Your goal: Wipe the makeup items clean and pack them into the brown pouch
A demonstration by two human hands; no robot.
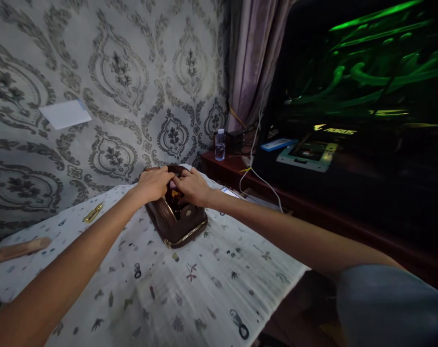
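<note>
A brown leather handbag (pixel 180 234) with a gold zipper and a round snap lies on the patterned white cloth. Its mouth is open, and dark, shiny contents with an amber glint show inside; I cannot make them out. My left hand (pixel 154 184) is closed on the bag's upper left rim. Across the opening, my right hand (pixel 195 188) has its fingers curled over the right rim, partly inside. The fingertips of both hands nearly meet at the top, by a small pinkish patch. Behind them the bag's handle is partly hidden.
A gold clip-like object (pixel 93 212) and a beige tube (pixel 21 250) lie left on the white cloth (pixel 161 299). A water bottle (pixel 219 144) stands on the red-brown cabinet (pixel 209 156) beside a white cable (pixel 251 168). The large dark screen (pixel 356 159) fills the right.
</note>
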